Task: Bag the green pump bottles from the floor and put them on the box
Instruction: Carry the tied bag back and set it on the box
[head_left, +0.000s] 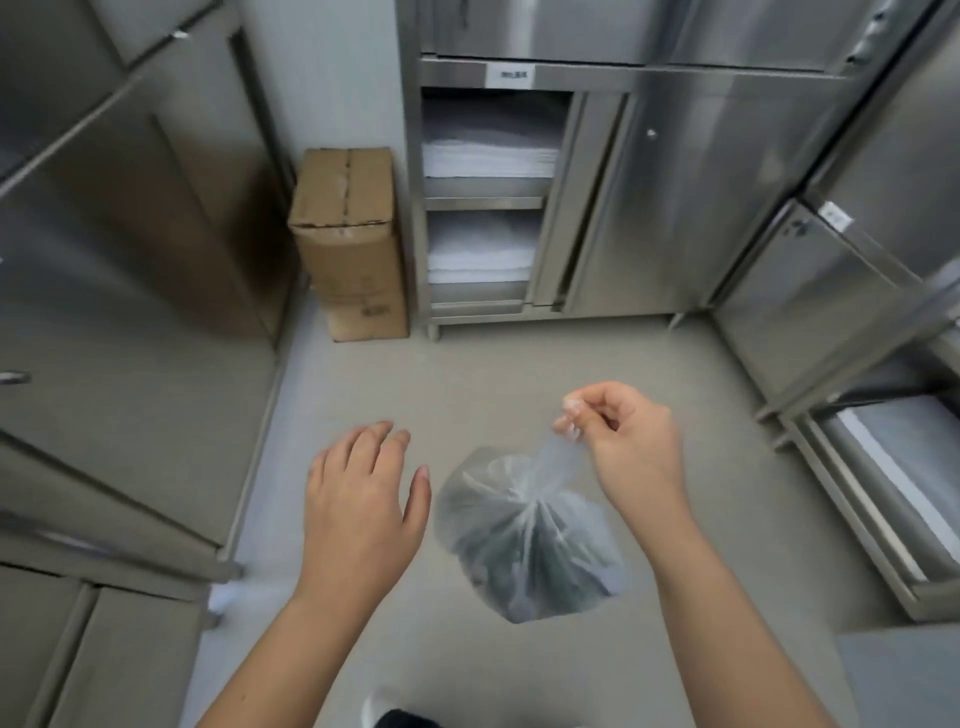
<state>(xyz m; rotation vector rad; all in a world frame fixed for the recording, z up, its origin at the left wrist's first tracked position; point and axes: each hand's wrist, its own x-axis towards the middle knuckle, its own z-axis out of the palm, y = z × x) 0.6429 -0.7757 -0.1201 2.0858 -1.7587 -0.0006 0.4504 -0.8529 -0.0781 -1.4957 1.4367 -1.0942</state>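
Our left hand (363, 499) hovers open, fingers relaxed, holding nothing. Just right of it the bag (524, 519), dark green bottles (550, 566) blurred inside, hangs above the floor (467, 374) from our right hand (623, 441), which pinches only its twisted neck. That thin pinch could slip, or the film tear under the weight, before the box (348, 228) — well apart, by the wall. Smooth grey floor, steel cabinets (675, 197) all round.

Single head-worn wide-angle view looked forward and steeply down; pale grey floor (519, 364) near, brown cardboard box (348, 234) far left.
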